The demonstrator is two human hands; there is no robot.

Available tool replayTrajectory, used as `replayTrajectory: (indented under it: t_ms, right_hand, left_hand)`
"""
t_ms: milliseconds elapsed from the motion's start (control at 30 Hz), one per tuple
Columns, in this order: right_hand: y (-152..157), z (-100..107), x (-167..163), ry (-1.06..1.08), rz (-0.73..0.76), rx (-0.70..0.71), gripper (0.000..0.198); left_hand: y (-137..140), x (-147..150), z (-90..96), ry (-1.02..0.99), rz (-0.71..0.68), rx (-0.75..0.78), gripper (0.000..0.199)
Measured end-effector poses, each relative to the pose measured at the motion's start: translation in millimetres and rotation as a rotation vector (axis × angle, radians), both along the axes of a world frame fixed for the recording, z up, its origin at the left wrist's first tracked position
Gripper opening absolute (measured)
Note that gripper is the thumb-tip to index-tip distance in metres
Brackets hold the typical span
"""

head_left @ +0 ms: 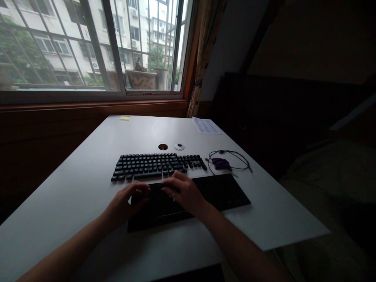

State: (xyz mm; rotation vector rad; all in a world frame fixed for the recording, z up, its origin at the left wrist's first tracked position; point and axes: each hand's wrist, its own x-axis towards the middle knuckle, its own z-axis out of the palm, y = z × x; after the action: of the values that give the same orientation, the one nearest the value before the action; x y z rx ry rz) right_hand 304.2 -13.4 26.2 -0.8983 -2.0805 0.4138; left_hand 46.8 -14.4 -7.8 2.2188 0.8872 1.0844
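Observation:
A dark, flat keyboard base [214, 192] lies on the white table, its surface too dim to make out in detail. Behind it are black keycaps [147, 162], set out in keyboard rows with white showing between them. My left hand [129, 199] is over the left part of the base, fingers curved and the thumb apart from them. Over the middle of the base, my right hand [183, 192], with a ring on one finger, has its thumb and index finger close together. Whatever may be between those fingertips is too small or hidden to name.
A coiled black cable [241, 168] and a purple item [221, 163] lie right of the keycaps. Farther back are a cable hole [163, 147], a round white cover [179, 147], printed paper [207, 126] and a yellow note [125, 118]. A barred window [88, 51] stands behind the table [88, 156].

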Motion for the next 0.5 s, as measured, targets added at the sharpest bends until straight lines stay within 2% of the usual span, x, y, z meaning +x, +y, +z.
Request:
replayTrajectory:
  t_ms: [133, 267, 367, 500]
  right_hand:
    - [22, 11, 50, -0.089, -0.128, -0.033, 0.014]
    - [46, 2, 95, -0.236, -0.248, -0.078, 0.011]
    - [58, -11, 112, -0.343, -0.281, -0.119, 0.009]
    - [64, -23, 114, -0.413, -0.324, -0.163, 0.008]
  left_hand:
    - [2, -1, 4.4, 0.071, 0.038, 0.136, 0.020]
    - [4, -1, 6.7, 0.185, -0.016, 0.188, 0.016]
    - [5, -1, 5.4, 0.256, -0.071, 0.185, 0.017]
    - [5, -2, 4.9, 0.293, -0.093, 0.184, 0.018]
